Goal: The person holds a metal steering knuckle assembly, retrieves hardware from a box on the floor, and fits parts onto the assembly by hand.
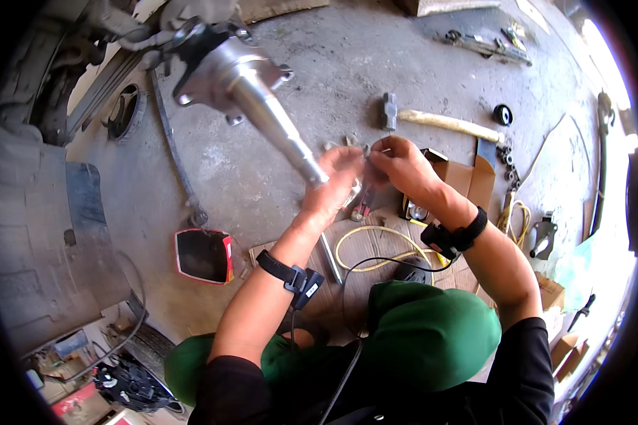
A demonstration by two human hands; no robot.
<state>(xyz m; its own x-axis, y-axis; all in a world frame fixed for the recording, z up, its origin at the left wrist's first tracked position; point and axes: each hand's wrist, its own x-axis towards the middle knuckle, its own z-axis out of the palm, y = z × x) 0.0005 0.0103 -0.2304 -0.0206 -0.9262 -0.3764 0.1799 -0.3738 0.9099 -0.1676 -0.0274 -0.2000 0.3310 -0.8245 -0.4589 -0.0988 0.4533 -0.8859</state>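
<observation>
In front of me, my left hand (331, 183) and my right hand (403, 164) meet with bent, slightly blurred fingers. Thumb and fingers of the right pinch together at a small dark piece too unclear to name. The left hand's fingers curl toward the same spot, and what they grip is hidden. A shiny metal axle spindle (266, 106) with a bolted flange juts from the upper left; its tip overlaps the left hand in the picture, and whether they touch I cannot tell. Below the hands lies a red-handled tool (362, 207), partly covered.
A long-handled hammer (450, 124) lies beyond my right hand. An open cardboard box (468, 180) stands beside my right forearm. A cut-open container (204, 256), a metal rod (331, 258) and a yellow hose (347, 237) lie nearer. Vehicle parts (42, 234) fill the left.
</observation>
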